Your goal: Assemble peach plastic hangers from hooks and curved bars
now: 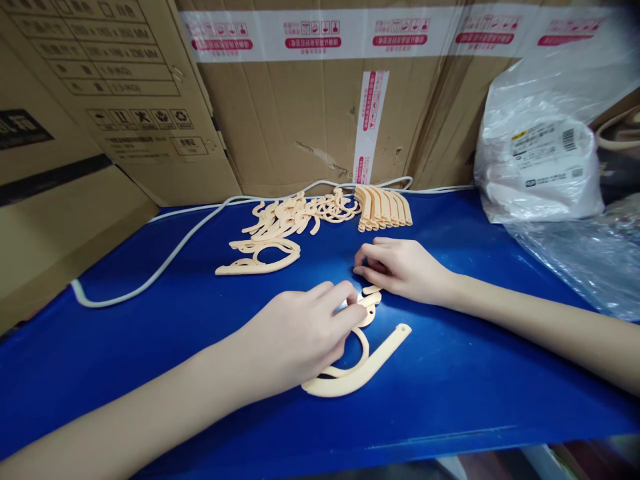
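Observation:
My left hand (310,327) is closed over a cream plastic folding hanger (345,385), its thumb and fingers pinching near the upper end. The hanger lies on the blue tabletop, with its long curved arm toward me and a ring-shaped inner part beside it; my palm hides some of it. Just beyond, my right hand (405,267) rests on the table with curled fingers. A small cream piece (371,290) pokes out from beneath it, and whatever is within those fingers is hidden.
Another folding hanger (260,259) lies further back on the blue table (200,413). Behind it are a pile of cream hooked pieces (285,217) and a row of curved arms (383,207). A white cable (175,253), cardboard boxes (300,113) and a plastic bag (540,167) border the surface.

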